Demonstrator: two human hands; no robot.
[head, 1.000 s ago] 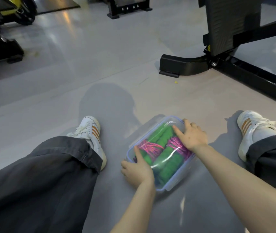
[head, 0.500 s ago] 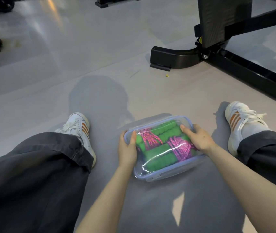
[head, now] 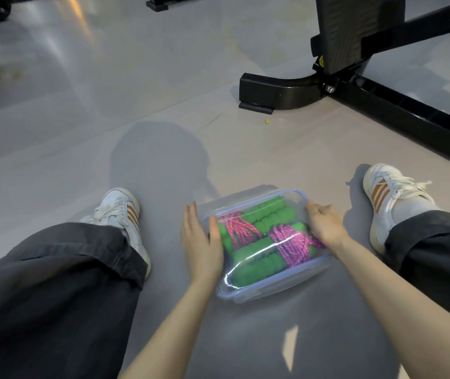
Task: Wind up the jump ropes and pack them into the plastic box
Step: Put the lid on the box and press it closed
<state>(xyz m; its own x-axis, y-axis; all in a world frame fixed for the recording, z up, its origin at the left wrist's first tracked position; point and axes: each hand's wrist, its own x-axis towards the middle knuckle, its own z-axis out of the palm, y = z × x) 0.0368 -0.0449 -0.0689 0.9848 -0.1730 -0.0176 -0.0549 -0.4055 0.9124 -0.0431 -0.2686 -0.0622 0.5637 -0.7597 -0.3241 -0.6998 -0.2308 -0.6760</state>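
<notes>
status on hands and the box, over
Left hand flat against left end of plastic box; right hand curled over its right rim. Lid on, wound jump ropes inside. Black machine base beyond, not touching.

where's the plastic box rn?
Head view, lower right of centre: the plastic box sits on the floor between the left shoe and right shoe, the left hand flat against its left end, the right hand on its right end.
</notes>
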